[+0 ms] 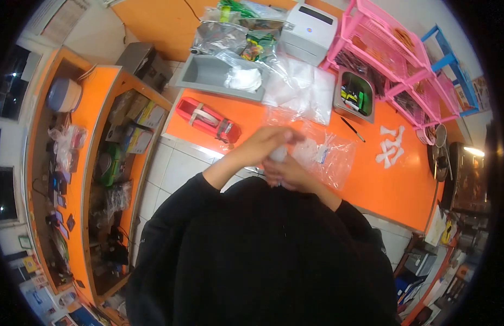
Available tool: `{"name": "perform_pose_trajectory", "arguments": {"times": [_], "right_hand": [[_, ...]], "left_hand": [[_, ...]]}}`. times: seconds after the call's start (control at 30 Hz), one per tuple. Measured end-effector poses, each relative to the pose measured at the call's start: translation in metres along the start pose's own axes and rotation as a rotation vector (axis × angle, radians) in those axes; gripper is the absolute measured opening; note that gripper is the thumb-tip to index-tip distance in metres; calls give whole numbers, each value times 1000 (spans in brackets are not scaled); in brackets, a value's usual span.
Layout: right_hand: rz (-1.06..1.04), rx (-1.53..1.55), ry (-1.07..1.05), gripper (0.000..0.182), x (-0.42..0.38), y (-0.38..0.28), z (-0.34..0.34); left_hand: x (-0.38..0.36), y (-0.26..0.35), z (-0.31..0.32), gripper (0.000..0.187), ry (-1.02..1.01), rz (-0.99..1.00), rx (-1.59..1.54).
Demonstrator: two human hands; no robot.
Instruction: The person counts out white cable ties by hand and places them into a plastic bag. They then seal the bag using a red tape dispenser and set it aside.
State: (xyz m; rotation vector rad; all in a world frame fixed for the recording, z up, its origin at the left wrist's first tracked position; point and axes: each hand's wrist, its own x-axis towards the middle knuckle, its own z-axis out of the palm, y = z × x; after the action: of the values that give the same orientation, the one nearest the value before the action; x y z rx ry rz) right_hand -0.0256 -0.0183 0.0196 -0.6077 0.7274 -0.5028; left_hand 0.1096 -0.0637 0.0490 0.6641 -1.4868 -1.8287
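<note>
My two hands come together just over the near edge of the orange table. My right hand [289,173] has its fingers curled round a small whitish, translucent thing [278,154], maybe plastic, mostly hidden by the fingers. Just above it is my left hand [268,144], its fingers blurred and reaching over the same thing; whether they grip it does not show. Beneath and beyond the hands lies a clear plastic bag [334,157] with small pale contents. Several small white pieces, pinched at the middle [390,148], lie in a group to the right.
A red tape dispenser [208,120] lies at the left. Behind stand a grey tray [200,76] with white material, a stack of clear bags [306,89], a white printer [308,33], a metal tub [354,93] and pink racks [390,46]. A pen [353,129] lies near the tub.
</note>
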Motion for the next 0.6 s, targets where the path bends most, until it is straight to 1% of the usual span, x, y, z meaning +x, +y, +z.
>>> {"name": "perform_pose_trajectory", "arguments": {"times": [0.07,0.1,0.17,0.2,0.27,0.3,0.4,0.43,0.5,0.53,0.57,0.6], "right_hand": [[-10,-32,-54,19,25,-10,6],[9,17,-136,20,37,-10,9],[51,110,-295,21,59,-5,14],[86,165,-302,22,62,1,17],[156,275,-318,24,62,17,23],[143,205,-423,26,60,21,22],[152,83,-487,22,56,22,20],[142,-31,-481,22,55,21,19],[107,-261,-461,22,52,15,14],[107,-265,-460,22,51,15,11],[108,-269,-460,22,52,16,8],[110,-271,-461,22,52,16,7]], "left_hand": [[0,11,-14,35,82,32,215],[-1,15,-22,33,123,49,321],[-7,17,-41,32,177,19,219],[-12,18,-47,32,206,7,167],[-27,21,-50,34,233,-98,228],[-35,20,-49,34,249,-153,254],[-45,-5,-45,37,164,-112,216],[-49,-6,-39,39,162,-177,298],[-54,-8,-33,39,77,-182,290],[-55,-6,-30,39,32,-182,285],[-59,-2,-28,39,69,-231,339],[-61,-3,-30,39,89,-228,293]]}}
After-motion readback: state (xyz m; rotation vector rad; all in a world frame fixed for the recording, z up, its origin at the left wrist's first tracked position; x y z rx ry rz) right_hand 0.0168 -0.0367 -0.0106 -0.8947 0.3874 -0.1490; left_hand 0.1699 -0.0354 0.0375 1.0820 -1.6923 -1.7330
